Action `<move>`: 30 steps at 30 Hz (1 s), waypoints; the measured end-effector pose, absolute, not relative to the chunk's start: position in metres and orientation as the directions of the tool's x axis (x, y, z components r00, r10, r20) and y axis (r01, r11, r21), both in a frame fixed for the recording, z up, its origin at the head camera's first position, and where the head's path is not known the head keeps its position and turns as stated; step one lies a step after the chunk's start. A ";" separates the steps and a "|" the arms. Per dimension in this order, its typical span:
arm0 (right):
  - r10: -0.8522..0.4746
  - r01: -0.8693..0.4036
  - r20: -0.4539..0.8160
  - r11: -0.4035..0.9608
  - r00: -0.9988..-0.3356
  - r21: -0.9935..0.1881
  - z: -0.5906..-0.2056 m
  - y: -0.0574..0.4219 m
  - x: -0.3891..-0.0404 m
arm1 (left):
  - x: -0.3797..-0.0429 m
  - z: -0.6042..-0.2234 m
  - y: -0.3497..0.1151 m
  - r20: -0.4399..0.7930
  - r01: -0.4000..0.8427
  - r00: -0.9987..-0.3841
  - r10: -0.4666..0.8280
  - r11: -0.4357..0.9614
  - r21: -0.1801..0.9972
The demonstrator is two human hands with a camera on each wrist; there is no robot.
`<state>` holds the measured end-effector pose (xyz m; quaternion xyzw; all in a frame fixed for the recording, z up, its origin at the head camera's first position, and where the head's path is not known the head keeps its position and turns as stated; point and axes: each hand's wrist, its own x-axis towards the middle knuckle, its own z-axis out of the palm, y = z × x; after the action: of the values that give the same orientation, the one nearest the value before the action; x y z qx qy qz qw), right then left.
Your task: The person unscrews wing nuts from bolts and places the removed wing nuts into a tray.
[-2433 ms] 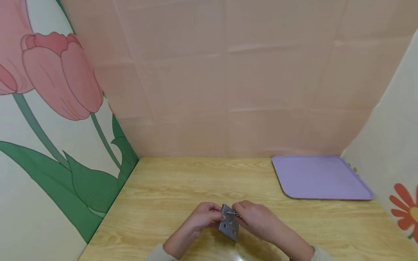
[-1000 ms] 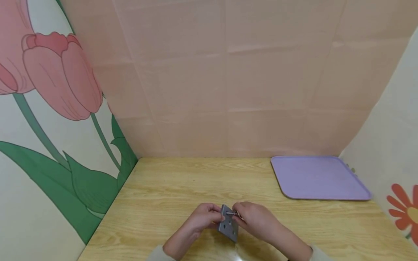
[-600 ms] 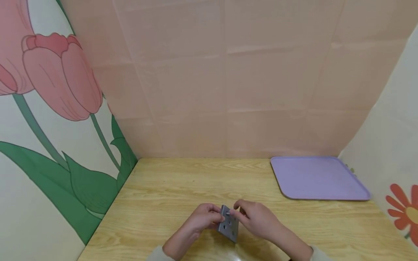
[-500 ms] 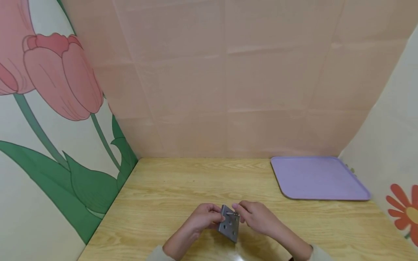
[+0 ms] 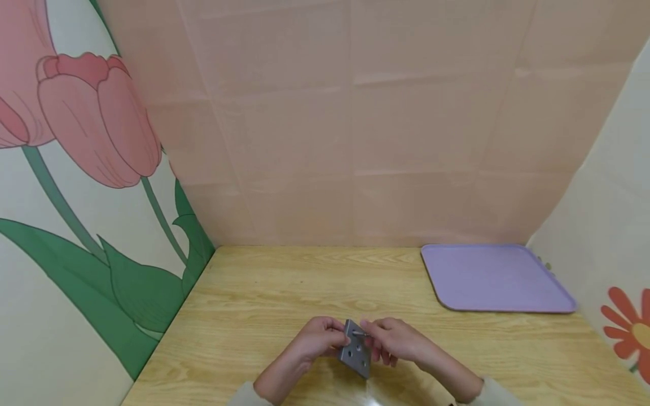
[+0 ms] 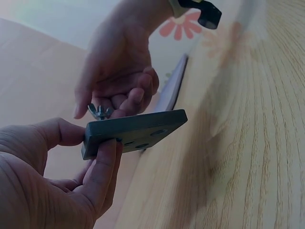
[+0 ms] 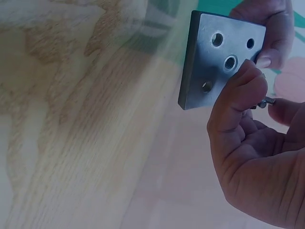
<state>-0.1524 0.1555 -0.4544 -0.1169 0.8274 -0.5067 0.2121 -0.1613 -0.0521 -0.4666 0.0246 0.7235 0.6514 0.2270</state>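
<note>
In the head view my left hand point(image 5: 320, 337) pinches a flat grey metal plate point(image 5: 357, 356) by its upper left corner, tilted over the table. The right wrist view shows several round holes through this plate point(image 7: 214, 62). A thin bolt point(image 5: 359, 333) sticks out from its upper part towards my right hand point(image 5: 398, 338). On the bolt is a small wing nut point(image 6: 100, 112), seen in the left wrist view close above the plate. My right thumb and fingers are curled about the wing nut from both sides, partly hiding it in the right wrist view.
A purple tray point(image 5: 497, 279) lies at the back right of the wood-grain table point(image 5: 284, 282). Pinkish sheeting point(image 5: 350, 141) covers the wall behind. Flower-painted walls stand left and right.
My right hand's thumb and fingers have shifted round the wing nut; the hand has rolled, so its lower fingers show now. The left hand and plate stay nearly still.
</note>
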 end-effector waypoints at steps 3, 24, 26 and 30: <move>-0.426 -0.032 -0.210 0.494 -0.880 -0.869 -0.454 0.156 -0.153 | -0.162 -0.467 -0.052 -0.300 -0.264 -0.895 0.329 0.149 0.953; -0.721 -0.710 0.466 0.661 -0.513 0.242 -0.453 0.154 -0.147 | -0.162 -0.473 -0.052 -0.280 -0.249 -0.898 0.338 0.132 0.959; -0.689 -0.712 0.444 0.687 -0.573 0.146 -0.452 0.154 -0.146 | -0.162 -0.473 -0.053 -0.273 -0.244 -0.898 0.345 0.125 0.962; -0.552 -0.628 0.313 0.738 -0.773 -0.247 -0.449 0.152 -0.146 | -0.161 -0.472 -0.054 -0.265 -0.243 -0.900 0.345 0.108 0.964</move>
<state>-0.1457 0.1524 -0.4488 -0.3186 0.9258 -0.1711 -0.1100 -0.1612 -0.0539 -0.4722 0.0359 0.7109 0.6669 0.2204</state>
